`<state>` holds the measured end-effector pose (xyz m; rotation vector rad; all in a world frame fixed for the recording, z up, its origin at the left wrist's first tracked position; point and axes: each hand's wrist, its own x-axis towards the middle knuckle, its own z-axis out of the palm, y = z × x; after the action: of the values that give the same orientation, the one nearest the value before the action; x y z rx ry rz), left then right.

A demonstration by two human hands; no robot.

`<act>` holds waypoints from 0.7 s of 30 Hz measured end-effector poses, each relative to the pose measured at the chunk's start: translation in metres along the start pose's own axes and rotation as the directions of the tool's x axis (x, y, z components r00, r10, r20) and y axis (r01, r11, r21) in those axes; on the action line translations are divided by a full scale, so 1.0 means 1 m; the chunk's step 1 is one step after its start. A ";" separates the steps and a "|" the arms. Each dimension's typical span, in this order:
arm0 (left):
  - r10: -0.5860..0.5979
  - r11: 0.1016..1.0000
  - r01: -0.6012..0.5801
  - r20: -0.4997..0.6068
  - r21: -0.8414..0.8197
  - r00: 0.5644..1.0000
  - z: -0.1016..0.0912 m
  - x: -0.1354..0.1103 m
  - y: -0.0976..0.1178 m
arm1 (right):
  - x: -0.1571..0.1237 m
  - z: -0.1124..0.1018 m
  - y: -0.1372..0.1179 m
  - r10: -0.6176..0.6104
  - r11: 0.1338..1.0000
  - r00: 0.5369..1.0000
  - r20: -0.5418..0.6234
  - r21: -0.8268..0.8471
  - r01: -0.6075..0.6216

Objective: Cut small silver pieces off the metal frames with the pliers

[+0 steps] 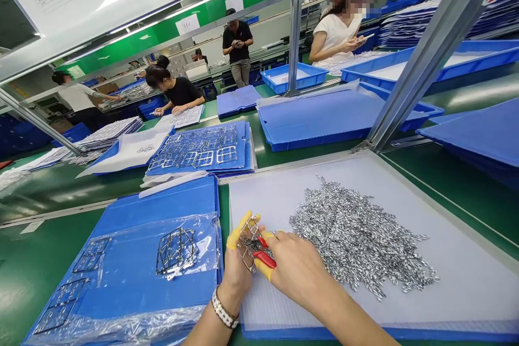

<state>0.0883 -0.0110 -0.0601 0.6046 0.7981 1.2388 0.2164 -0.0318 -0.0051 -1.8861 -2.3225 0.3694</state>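
Note:
My left hand (237, 270), with yellow finger cots and a beaded wristband (225, 308), grips a small wire-like metal frame (248, 243). My right hand (295, 265), also wearing yellow cots, holds red-handled side cutters (264, 259), whose jaws sit against that frame. Just right of my hands lies a loose heap of small silver metal pieces (357, 238) on a white corrugated plastic board (425, 281). To the left, a blue tray (138, 292) under clear plastic holds several dark metal frames, the nearest (176, 251) close to my left hand.
A green workbench (40, 259) runs ahead, bearing a blue tray of larger metal lattice sheets (198, 151) and several other blue trays (332, 116). Aluminium posts (425, 59) rise from it. Co-workers (178, 89) sit and stand beyond, beside stacked sheets (109, 132).

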 end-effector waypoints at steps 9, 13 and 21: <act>-0.182 0.970 0.188 0.055 -0.157 0.982 0.003 0.000 0.008 | -0.005 -0.008 0.014 0.028 0.996 0.997 -0.075 -0.085 -0.035; -0.235 0.943 0.250 0.092 -0.219 0.968 0.004 0.000 0.010 | -0.001 -0.006 0.020 0.063 0.993 0.995 -0.082 -0.099 -0.071; -0.239 0.954 0.245 0.055 -0.174 0.969 0.000 0.000 0.006 | 0.003 -0.003 0.020 0.058 0.996 0.994 -0.088 -0.062 -0.064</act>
<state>0.0847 -0.0096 -0.0558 0.3665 0.7009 1.0584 0.2354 -0.0248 -0.0073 -1.9650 -2.2518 0.2162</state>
